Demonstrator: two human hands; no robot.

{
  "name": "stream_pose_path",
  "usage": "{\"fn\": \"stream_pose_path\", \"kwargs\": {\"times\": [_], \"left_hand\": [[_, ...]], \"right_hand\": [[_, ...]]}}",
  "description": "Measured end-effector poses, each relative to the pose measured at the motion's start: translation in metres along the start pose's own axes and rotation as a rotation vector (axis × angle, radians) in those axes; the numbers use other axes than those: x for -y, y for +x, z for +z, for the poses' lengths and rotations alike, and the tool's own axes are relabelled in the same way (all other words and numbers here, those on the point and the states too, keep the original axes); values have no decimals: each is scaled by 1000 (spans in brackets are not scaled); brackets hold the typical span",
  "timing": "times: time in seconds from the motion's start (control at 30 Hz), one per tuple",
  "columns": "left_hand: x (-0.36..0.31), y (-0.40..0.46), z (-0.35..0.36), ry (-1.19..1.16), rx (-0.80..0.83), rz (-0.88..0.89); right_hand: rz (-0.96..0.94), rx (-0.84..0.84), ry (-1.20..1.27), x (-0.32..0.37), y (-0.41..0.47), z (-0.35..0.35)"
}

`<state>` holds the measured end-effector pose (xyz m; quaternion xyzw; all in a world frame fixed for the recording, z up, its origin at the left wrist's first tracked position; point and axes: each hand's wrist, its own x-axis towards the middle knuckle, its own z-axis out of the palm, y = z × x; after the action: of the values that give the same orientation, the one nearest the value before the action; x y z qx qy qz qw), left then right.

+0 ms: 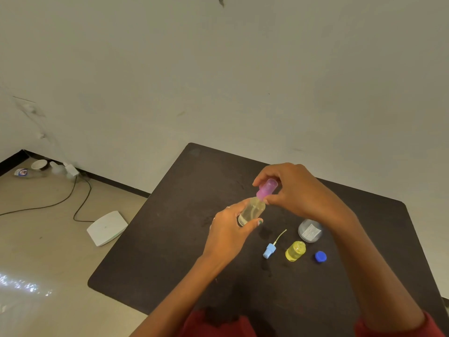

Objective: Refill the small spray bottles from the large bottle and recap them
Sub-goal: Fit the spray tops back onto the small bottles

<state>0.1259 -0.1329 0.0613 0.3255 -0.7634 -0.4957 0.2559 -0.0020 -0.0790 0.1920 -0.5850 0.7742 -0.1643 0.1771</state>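
- The left hand (229, 229) wraps the clear bottle (251, 211), holding it tilted above the surface (155, 239); pale liquid shows inside.
- The right hand (295, 190) pinches the pink cap (267, 189) between thumb and fingers at the bottle's neck. Both grips are closed on their things.
- The step in hand looks like recapping; whether the cap is already seated or partly threaded cannot be told.
- To do it well: bring the bottle nearer upright so nothing spills, line the cap with the neck, and turn with the fingertips while the left hand keeps the body from rotating. Stop once it is snug; thin plastic threads probably strip easily.
- Near the right forearm, a yellow bottle (295, 251) stands uncapped on the surface, with its blue sprayer (269, 250) lying just beside it, dip tube pointing away.
- The large bottle (310, 231) stands open behind the yellow one, its blue lid (320, 256) lying apart to the right.
- These open bottles sit close under the right wrist, so a careless drop of the arm could tip them.
- Dark patches on the surface may be spills.
- On the floor to the left lie a white box (107, 228), a cable (73, 198) and some cups by the wall.
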Motion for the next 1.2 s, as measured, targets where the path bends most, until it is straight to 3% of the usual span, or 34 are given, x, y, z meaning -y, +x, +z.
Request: {"fn": "stream_pose_path", "kwargs": {"times": [0.5,0.7,0.83,1.07,1.2], "left_hand": [[-6,1,-3,-52,-4,-14],[-7,3,-5,-86,-8,-12],[-8,3,-5,-128,-20,-9],[-9,5,-6,-156,-28,-9],[-10,5,-7,-170,-36,-6]], "right_hand": [[35,-15,69,-11,7,10],[-58,-72,309,-13,0,8],[-35,-165,323,-14,2,17],[-61,-117,499,-18,-2,15],[-40,-196,469,-16,-1,22]]}}
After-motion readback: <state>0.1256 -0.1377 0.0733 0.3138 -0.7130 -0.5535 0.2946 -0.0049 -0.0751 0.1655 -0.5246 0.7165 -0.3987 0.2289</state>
